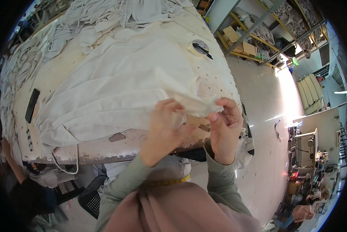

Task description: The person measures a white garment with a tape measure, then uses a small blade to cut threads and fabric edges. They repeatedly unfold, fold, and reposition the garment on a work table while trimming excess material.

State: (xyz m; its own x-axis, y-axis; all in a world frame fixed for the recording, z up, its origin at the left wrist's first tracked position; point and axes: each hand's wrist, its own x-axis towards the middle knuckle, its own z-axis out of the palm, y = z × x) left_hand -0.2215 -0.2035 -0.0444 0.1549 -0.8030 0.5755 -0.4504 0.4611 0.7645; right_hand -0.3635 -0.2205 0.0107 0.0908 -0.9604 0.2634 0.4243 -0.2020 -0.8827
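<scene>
A large cream garment (107, 81) lies spread in folds over the worn, pale tabletop (208, 73). My right hand (223, 129) pinches a narrow raised edge of the cloth between thumb and fingertips. Beside it, my left hand (165, 127) is over the near part of the garment, fingers bent and smeared by motion, so its grip is unclear. A roll of tape (193, 51) with a dark pen-like tool (204, 51) sits toward the far right of the table. A black phone (32, 105) lies at the left, and a pale cord (77, 158) hangs over the front edge.
Heaped grey cloth (65, 31) covers the back and left of the table. A co-worker's arm (14, 166) reaches in at the left. A black chair (88, 199) stands below. At right are shelving (258, 54), a cluttered workbench (309, 150) and another person (301, 214).
</scene>
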